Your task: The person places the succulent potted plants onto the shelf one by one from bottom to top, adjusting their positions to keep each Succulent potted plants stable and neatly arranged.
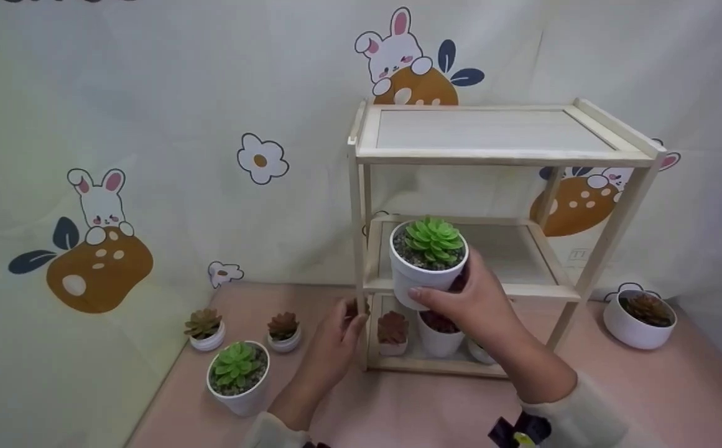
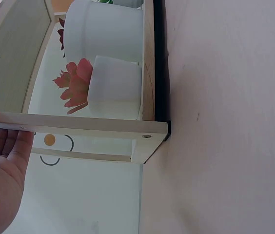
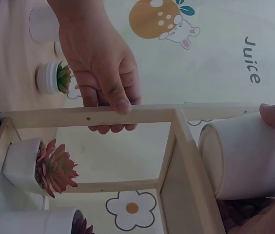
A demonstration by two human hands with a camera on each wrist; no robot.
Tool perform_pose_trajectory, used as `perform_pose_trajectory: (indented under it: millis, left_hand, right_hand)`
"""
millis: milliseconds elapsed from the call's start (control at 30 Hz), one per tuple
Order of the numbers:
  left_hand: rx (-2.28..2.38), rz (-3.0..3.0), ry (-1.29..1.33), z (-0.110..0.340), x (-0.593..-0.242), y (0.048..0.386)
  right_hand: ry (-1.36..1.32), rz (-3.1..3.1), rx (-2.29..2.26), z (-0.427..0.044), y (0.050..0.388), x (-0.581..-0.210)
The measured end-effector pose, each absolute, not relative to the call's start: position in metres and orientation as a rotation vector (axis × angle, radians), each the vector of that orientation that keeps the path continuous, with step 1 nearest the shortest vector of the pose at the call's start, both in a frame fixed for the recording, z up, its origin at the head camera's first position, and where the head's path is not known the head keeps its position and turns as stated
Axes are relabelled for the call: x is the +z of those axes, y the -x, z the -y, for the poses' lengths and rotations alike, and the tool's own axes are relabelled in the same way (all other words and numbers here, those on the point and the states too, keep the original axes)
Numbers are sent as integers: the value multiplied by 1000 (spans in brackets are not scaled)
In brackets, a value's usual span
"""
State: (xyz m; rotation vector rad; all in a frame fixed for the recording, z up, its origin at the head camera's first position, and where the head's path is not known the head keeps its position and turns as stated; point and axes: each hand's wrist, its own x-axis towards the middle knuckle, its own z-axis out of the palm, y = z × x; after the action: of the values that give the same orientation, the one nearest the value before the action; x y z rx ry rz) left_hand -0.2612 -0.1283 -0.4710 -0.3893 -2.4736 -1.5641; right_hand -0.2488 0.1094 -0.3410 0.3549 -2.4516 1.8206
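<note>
My right hand (image 1: pixel 485 305) grips a white pot with a green succulent (image 1: pixel 429 261), at the left front of the middle shelf. In the right wrist view the white pot (image 3: pixel 249 156) is tilted, its base close to the shelf's edge. Dark red leaves (image 3: pixel 242 209) show between pot and palm; what bears them is hidden. My left hand (image 1: pixel 336 342) holds the left front post of the wooden shelf rack (image 1: pixel 497 155); in the left wrist view the fingers of that hand (image 2: pixel 3 165) wrap the post. On the bottom shelf stand a reddish succulent (image 1: pixel 393 330) and a larger white pot (image 1: pixel 440 339).
Left of the rack, on the pink tabletop (image 1: pixel 398 410), stand another green succulent (image 1: pixel 236 373) and two small brownish succulents, one at the back left (image 1: pixel 204 326) and one nearer (image 1: pixel 284 330). A wide white bowl planter (image 1: pixel 637 323) stands to the right. A printed cloth (image 1: pixel 180 93) hangs behind.
</note>
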Motion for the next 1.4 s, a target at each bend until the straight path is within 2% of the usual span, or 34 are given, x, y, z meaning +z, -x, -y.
perform_pose_trajectory:
  millis: [1000, 1400]
  left_hand:
    - [-1551, 2494, 388, 128, -470, 261]
    - [-1563, 2504, 369, 127, -471, 262]
  right_hand:
    - [-400, 2520, 1811, -102, 267, -336]
    - [-340, 2546, 1757, -99, 267, -336]
